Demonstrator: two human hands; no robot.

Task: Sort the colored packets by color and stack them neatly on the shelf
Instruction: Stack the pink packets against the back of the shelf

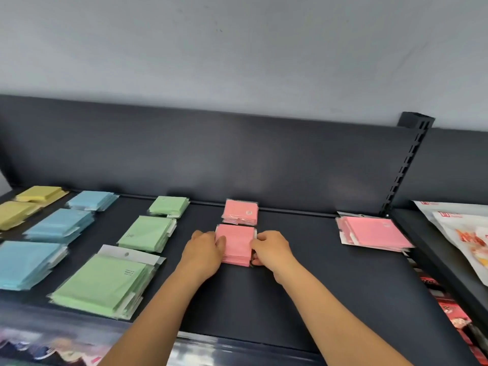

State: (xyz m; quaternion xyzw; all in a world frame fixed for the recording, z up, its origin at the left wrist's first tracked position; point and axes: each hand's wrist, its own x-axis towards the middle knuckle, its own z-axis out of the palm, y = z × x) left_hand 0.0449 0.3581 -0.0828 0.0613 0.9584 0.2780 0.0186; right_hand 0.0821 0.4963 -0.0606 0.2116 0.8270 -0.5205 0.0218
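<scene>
Here the pink packet stack (pixel 236 245) lies mid-shelf (pixel 317 273), just near of another pink stack (pixel 240 212). The left hand (pixel 204 249) and right hand (pixel 272 248) grip its side edges, fingers (pixel 221 240) curled. The packets are light, and their sleeves look slick, probably prone to sliding, so hold both sides low.

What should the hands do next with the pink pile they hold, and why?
Probably let go and reach for the splayed pink pile on the right. The left hand and right hand grip a pink stack that looks even, in line with the back stack.
</scene>
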